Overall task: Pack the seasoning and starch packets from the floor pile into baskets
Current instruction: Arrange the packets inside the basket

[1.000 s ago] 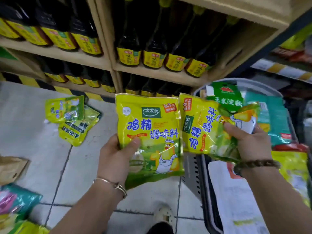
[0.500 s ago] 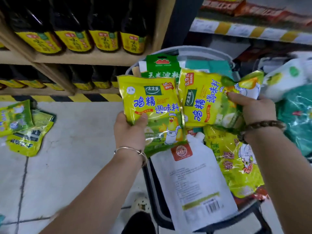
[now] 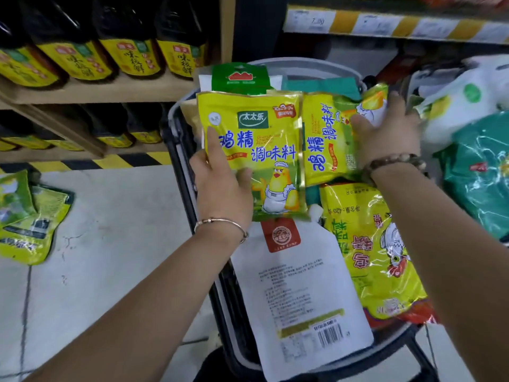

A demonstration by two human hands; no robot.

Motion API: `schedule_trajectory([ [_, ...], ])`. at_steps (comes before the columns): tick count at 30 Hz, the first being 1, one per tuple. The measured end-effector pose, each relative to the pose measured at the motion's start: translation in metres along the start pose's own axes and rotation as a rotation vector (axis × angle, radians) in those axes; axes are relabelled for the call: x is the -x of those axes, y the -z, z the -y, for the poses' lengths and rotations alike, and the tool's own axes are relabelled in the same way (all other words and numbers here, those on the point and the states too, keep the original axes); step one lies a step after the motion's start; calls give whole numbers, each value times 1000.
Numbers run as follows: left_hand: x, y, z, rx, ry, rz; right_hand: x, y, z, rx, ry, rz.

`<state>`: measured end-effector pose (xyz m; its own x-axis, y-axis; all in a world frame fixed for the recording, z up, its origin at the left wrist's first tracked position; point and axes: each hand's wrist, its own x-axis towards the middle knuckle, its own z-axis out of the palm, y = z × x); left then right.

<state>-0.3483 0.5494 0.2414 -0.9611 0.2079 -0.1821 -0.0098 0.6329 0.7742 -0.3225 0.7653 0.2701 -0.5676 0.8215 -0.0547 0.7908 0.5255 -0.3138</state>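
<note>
Near edge of the basket point(image 3: 308, 64): white spout pouch point(image 3: 300, 285) lolls out over the rim, w/ an upside-down yellow pkt point(image 3: 377, 252) just beside it. Looks well filled already.

Mid-basket: L hand point(image 3: 223, 186) has its grip clamped on the chicken seasoning pkt point(image 3: 259, 150), thumb on its face near the lower left. The pkt is upright over the basket's left side. R hand point(image 3: 385, 136) lies over the second seasoning pkt point(image 3: 327, 144), and the two pkts' edges touch. Pinching or just pressing it flat? Can't tell from here.

Best move, I'd say: lay both flat, side by side on top of the stack, not on end, & clear of that overhanging pouch so nothing slides out. Let go only once each pkt rests on smthg.

Far edge: green starch pkt point(image 3: 239, 78) stands upright. Off left on the floor point(image 3: 110, 230), more yellow pkts point(image 3: 30, 224) wait for the next trip.
</note>
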Motion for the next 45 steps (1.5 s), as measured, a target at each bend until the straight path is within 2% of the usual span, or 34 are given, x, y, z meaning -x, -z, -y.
schedule_trajectory([
  [2,-3,-9,-3,-150,-68,35,2,-2,3,218,169,-52],
  [4,-4,-18,-8,-338,-43,86,3,-7,7,305,341,3],
  [7,-8,-18,-10,-445,-36,106,4,-13,9,340,336,157],
  [10,-14,-15,-7,-492,-124,66,9,-15,6,402,388,126],
  [13,-20,-19,-8,-489,-119,177,16,-18,2,366,429,180],
  [17,-23,-18,-8,-503,-110,232,14,-19,0,304,392,237],
  [21,-16,-11,-3,-462,-135,248,25,-4,11,74,326,205],
  [24,-6,-7,7,-375,-215,226,50,-3,22,206,455,240],
  [27,6,-4,22,-415,-210,207,71,-21,22,375,533,328],
  [32,18,5,32,-598,-162,270,74,-27,26,422,483,331],
  [36,15,10,29,-614,-160,323,74,-20,34,441,458,389],
  [39,16,26,29,-555,-166,367,81,-8,47,392,440,397],
  [45,13,93,47,-374,-6,224,118,-5,95,358,600,406],
])
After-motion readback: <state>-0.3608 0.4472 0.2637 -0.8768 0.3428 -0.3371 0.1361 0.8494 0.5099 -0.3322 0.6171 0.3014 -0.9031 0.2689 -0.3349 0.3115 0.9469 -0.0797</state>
